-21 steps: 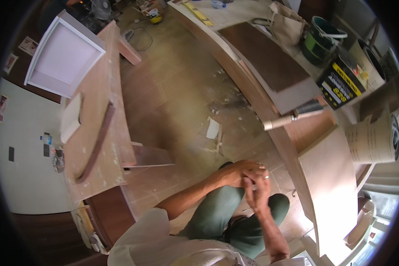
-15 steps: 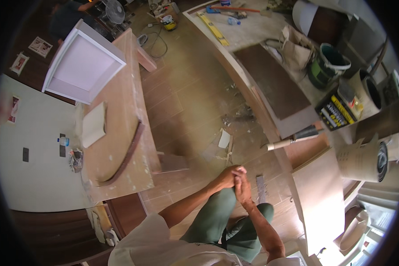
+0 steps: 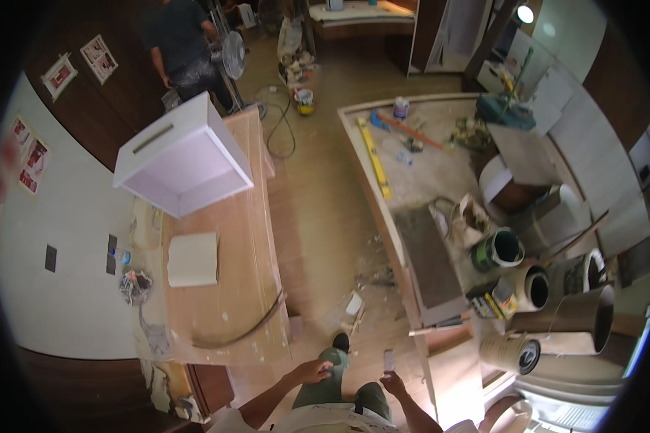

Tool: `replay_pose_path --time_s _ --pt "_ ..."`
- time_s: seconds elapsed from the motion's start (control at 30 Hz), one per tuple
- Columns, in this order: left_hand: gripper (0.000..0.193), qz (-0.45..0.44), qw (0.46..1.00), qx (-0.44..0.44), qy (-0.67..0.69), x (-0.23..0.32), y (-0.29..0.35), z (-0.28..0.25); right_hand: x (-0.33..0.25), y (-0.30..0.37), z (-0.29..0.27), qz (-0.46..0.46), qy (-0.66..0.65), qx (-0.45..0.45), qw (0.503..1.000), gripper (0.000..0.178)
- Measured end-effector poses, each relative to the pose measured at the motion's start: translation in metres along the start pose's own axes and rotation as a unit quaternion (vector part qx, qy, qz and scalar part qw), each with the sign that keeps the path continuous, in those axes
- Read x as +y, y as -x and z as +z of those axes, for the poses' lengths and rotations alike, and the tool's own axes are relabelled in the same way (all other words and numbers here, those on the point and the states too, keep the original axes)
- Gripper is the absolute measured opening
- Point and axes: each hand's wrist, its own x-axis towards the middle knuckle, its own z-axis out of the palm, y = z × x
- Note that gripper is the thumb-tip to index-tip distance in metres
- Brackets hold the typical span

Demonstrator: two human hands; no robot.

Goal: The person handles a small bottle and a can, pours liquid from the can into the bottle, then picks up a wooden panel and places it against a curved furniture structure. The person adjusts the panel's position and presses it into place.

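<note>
My left hand (image 3: 314,371) is over the left knee of my green trousers (image 3: 331,384), with its fingers loosely apart and nothing in it. Beside the other leg is my right hand (image 3: 393,385), its fingers slightly bent and no held thing showing. Just beyond its fingertips a grey strip (image 3: 388,359) appears on the floor. To the left stands a wooden workbench (image 3: 245,252) bearing a white box-like drawer (image 3: 184,155), a cream pad or board (image 3: 193,260) and a dark curved strip (image 3: 256,325).
On the right, a long table holds a yellow spirit level (image 3: 373,157), a dark board (image 3: 432,263), a green bucket (image 3: 497,249) and several rolls (image 3: 509,353). Scraps (image 3: 354,303) litter the floor between. A person (image 3: 184,54) stands near a fan (image 3: 232,55) at the far left.
My hands, clasped together before, are now apart, one at each leg. My view has lifted, showing more of the room's far end. The co-worker now shows more fully.
</note>
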Motion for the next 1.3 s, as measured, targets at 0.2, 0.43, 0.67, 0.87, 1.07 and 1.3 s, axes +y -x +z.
replay_pose_path --time_s 0.2,0.43,0.67,0.87,1.07,1.3 --pt "0.04 0.125 0.958 -0.015 -0.258 0.011 -0.081 -0.149 -0.062 -0.111 -0.08 0.226 -0.216 0.023 0.95 0.035" --pt "0.041 0.191 0.955 0.053 -0.219 0.247 -0.17 -0.33 -0.159 -0.258 -0.157 0.026 -0.178 0.125 0.976 0.018" --pt "0.039 0.266 0.957 0.006 -0.118 0.304 -0.314 -0.453 -0.169 -0.423 -0.192 0.064 -0.177 -0.056 0.981 0.024" --pt "0.049 0.047 0.98 0.081 -0.176 0.241 -0.352 -0.636 -0.31 -0.623 -0.35 0.282 -0.358 -0.087 0.886 0.028" --pt "0.044 0.014 0.964 0.148 -0.218 0.278 -0.358 -0.841 -0.474 -0.812 -0.484 0.094 -0.37 0.029 0.924 0.034" --pt "0.044 0.22 0.967 0.091 -0.09 0.336 -0.408 -1.019 -0.517 -0.928 -0.454 -0.099 -0.539 -0.052 0.835 0.038"
